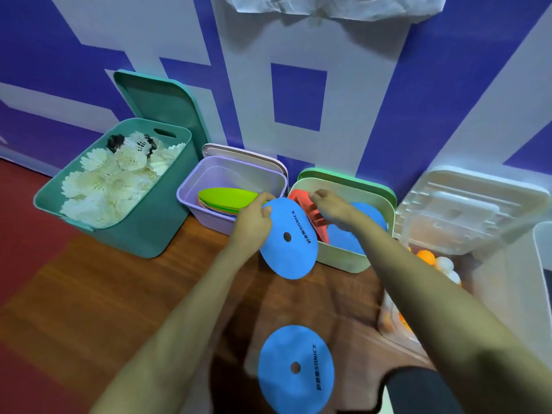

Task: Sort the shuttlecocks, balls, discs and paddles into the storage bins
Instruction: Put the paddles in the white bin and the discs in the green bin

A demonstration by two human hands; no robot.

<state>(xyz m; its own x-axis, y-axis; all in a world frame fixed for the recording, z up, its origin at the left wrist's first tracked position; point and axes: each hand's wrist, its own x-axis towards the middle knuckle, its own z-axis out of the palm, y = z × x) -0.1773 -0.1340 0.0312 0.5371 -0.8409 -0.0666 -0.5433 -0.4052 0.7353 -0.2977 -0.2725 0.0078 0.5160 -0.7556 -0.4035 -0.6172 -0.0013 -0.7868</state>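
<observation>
Wood floor (119,294), red mat (30,234), blue-white wall (373,85), left hand (254,222) curled round blue disc (294,252), right hand (331,207) pinching red piece (301,201) inside cream bin (340,258)

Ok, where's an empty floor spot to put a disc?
Bare wood floor lies in front of the teal bin, left of your left hand. A bare strip sits between the held blue disc and the floor disc. Along the wall it's crowded: the purple bin and cream bin stand side by side, where your right hand grips a red disc.
</observation>
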